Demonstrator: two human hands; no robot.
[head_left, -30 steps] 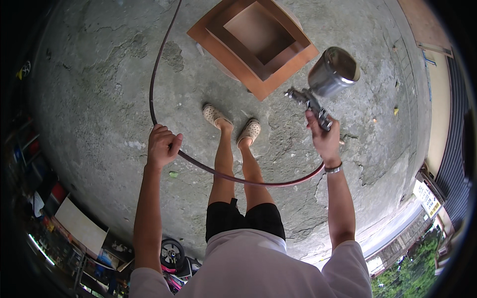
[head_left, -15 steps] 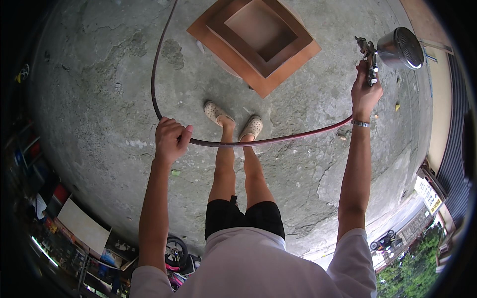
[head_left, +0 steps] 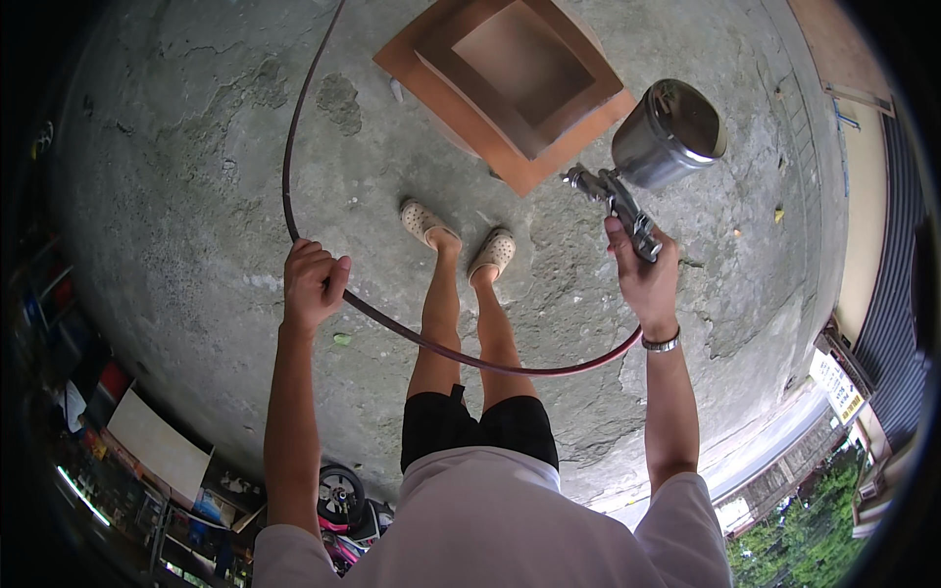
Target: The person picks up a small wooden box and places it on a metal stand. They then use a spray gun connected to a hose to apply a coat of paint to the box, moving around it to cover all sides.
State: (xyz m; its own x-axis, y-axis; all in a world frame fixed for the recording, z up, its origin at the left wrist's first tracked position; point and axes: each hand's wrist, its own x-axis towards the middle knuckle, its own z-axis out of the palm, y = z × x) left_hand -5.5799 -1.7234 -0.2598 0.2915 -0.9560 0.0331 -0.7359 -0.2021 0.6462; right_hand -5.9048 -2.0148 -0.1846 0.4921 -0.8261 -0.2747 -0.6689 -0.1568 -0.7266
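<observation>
Spray gun [head_left: 628, 210] is swinging back leftward since the earlier frame, now hovering near the right corner of the brown box [head_left: 470, 82]. Right hand [head_left: 648, 284] is clamping its grip on the gun; left hand [head_left: 314, 286] is clasping the hose [head_left: 392, 326]. Box is sitting above concrete floor [head_left: 196, 196], recess looking paler than rim: likely partway; exact coverage, cannot tell.

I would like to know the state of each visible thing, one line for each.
Hose: curved, not taut
Spray gun: held, no visible spray
Metal cup: attached to the gun, tilted
Left hand: closed around the hose
Right hand: closed around the gun
Brown box: recess open upward
Clogs: worn
Concrete floor: cracked, patchy
</observation>
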